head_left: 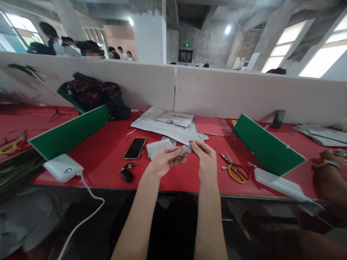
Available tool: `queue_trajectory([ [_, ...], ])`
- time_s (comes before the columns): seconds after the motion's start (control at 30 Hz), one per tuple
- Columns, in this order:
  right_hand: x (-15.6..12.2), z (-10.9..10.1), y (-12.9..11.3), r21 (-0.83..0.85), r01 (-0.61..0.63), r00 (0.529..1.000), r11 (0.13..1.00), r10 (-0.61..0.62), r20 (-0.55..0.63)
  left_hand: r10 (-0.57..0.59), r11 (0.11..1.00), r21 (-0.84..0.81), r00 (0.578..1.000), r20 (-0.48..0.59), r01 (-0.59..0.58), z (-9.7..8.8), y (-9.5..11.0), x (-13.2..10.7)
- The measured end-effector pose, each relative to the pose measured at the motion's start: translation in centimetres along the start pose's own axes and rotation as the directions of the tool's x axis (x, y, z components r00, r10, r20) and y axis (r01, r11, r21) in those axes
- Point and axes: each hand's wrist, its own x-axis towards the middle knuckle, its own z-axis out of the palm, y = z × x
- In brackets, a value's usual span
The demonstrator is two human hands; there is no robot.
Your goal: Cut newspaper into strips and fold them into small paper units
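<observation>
Between both hands, above the red tabletop (173, 177), is a small folded piece of newspaper (185, 149). My left hand (167, 159) pinches its left end between thumb and fingers. The right end is pinched by the fingertips of my right hand (204, 153). Just behind my left hand lie cut newspaper pieces (159, 147), and farther back a large newspaper sheet (157, 125) has a folded newspaper (176, 118) on top. Scissors with red and yellow handles (236, 172) rest to the right of my right hand.
A phone (135, 148) and keys with a black fob (127, 175) lie on the left. Green dividers (73, 130) (267, 146) stand on both sides, near white power devices (63, 167) (280, 183). A pink sheet (213, 125) lies behind. A co-worker's arm (329, 177) shows at far right.
</observation>
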Motion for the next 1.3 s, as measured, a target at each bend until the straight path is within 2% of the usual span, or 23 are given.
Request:
queue_trajectory([
  [0.1, 0.1, -0.2, 0.0, -0.05, 0.059, 0.996, 0.997, -0.062, -0.065, 0.001, 0.999, 0.041, 1.0, 0.028, -0.002, 0.3, -0.2, 0.2],
  [0.17, 0.2, -0.5, 0.0, -0.068, 0.064, 0.996, 0.996, -0.069, -0.061, 0.013, 0.999, 0.04, 1.0, 0.02, -0.013, 0.4, -0.4, 0.3],
  [0.33, 0.5, -1.3, 0.2, -0.081, -0.056, 0.99, 0.995, 0.066, 0.124, 0.065, 0.998, 0.031, 0.997, -0.039, -0.063, -0.1, -0.8, 0.6],
  [0.4, 0.6, -1.4, 0.3, -0.099, -0.06, 0.987, 0.993, 0.074, 0.141, 0.071, 0.996, 0.064, 0.997, -0.038, -0.068, -0.2, -0.9, 0.7],
  [0.5, 0.6, -1.4, 0.3, -0.16, -0.005, 0.991, 0.987, 0.027, 0.133, 0.125, 0.977, 0.177, 0.992, -0.03, -0.118, -0.1, -1.0, 0.8],
  [0.67, 0.5, -1.3, 0.2, -0.225, 0.04, 0.979, 0.974, 0.007, 0.204, 0.289, 0.89, 0.394, 0.952, -0.102, -0.228, 0.3, -1.2, 0.8],
  [0.77, 0.3, -0.9, 0.1, -0.265, 0.07, 0.985, 0.962, -0.024, 0.173, 0.307, 0.86, 0.459, 0.944, -0.119, -0.222, 0.5, -1.1, 0.7],
  [0.9, 0.0, -0.4, -0.1, -0.312, 0.124, 0.988, 0.942, -0.089, 0.125, 0.327, 0.857, 0.458, 0.936, -0.131, -0.236, 0.5, -0.8, 0.8],
  [1.13, 0.2, -0.7, 0.5, -0.34, 0.077, 0.947, 0.937, 0.037, 0.318, 0.343, 0.894, 0.374, 0.913, -0.222, -0.245, 0.2, -1.0, 1.0],
  [1.3, 0.2, -0.6, 0.9, -0.407, 0.14, 0.93, 0.903, 0.021, 0.366, 0.414, 0.823, 0.498, 0.889, -0.197, -0.273, 0.2, -1.2, 1.0],
])
